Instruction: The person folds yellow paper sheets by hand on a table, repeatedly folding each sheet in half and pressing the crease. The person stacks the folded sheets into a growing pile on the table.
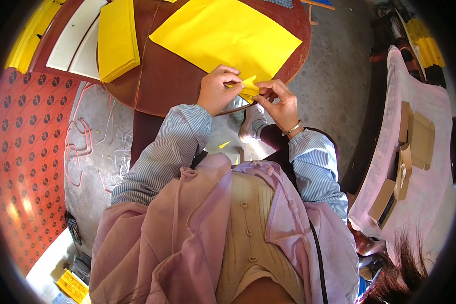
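Both hands meet at the near corner of a large yellow sheet (228, 35) lying on the round brown table (162, 81). Left hand (219, 88) pinches the folded corner between thumb and fingertips; right hand (280, 101) (a bracelet at its wrist) grips the same fold from the other side. A stack of yellow sheets (116, 40) sits further left on the table. Flat brown cardboard boxes (415, 139), contents not visible, rest on a pink cloth (430, 101) at right.
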